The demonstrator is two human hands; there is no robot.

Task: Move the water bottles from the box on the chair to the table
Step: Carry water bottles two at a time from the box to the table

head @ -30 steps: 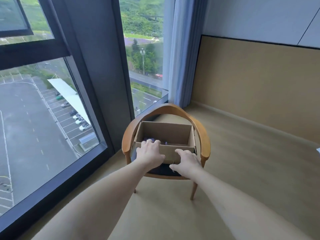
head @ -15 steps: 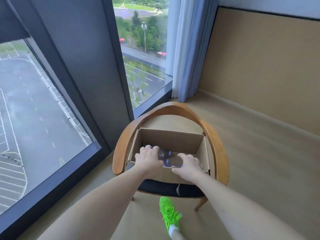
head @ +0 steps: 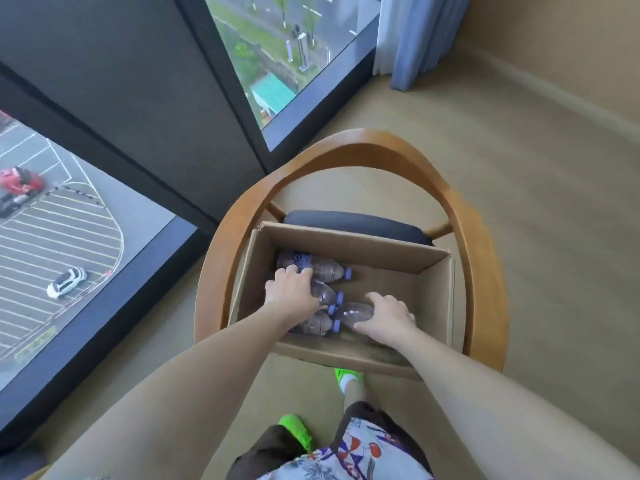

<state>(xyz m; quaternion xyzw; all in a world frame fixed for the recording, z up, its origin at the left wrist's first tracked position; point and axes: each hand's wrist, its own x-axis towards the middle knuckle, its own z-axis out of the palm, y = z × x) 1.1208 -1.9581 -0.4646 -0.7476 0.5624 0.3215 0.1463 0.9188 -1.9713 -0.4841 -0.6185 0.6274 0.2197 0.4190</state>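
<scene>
Lying in the cardboard box (head: 349,244) on the chair (head: 485,258), one water bottle (head: 355,315) is gripped by the right hand (head: 389,318); the left hand (head: 292,289) curls over a neighbouring bottle (head: 323,292).

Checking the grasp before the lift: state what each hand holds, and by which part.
Right hand grips a water bottle around its body. Left hand rests on bottles in the box; its grip cannot be told.
</scene>
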